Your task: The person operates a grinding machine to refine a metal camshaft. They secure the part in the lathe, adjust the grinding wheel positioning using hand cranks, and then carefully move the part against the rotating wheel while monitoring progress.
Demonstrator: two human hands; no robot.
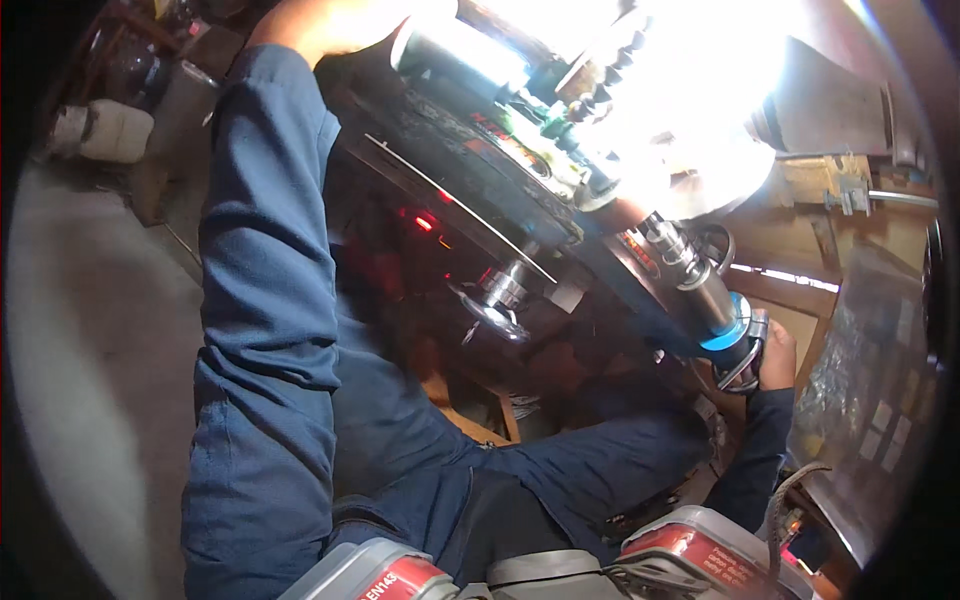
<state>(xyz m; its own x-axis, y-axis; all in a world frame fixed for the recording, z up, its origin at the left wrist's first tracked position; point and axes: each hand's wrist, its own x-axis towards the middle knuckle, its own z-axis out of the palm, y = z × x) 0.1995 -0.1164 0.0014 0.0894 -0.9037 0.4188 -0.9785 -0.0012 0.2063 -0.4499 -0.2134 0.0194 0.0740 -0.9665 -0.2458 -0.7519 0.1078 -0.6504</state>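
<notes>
A small lathe [440,130] runs slantwise across the view under a very bright lamp glare. My left arm in its blue sleeve reaches up to the lathe's left end, where my left hand [345,25] shows at the wrist and back; its fingers are lost in glare and beyond the frame. At the far right end is the tailstock [708,295], a metal cylinder with a blue ring. My right hand [779,358] is closed around the dark handwheel [740,368] at its outer end. Below the bed sits a chrome handwheel [495,305].
Grey-and-red respirator cartridges [700,550] fill the lower edge. A white plastic container [118,130] stands at upper left beside the grey floor [95,350]. Wooden boards [800,290] and clear plastic sheeting [865,370] are at the right. My legs are under the lathe.
</notes>
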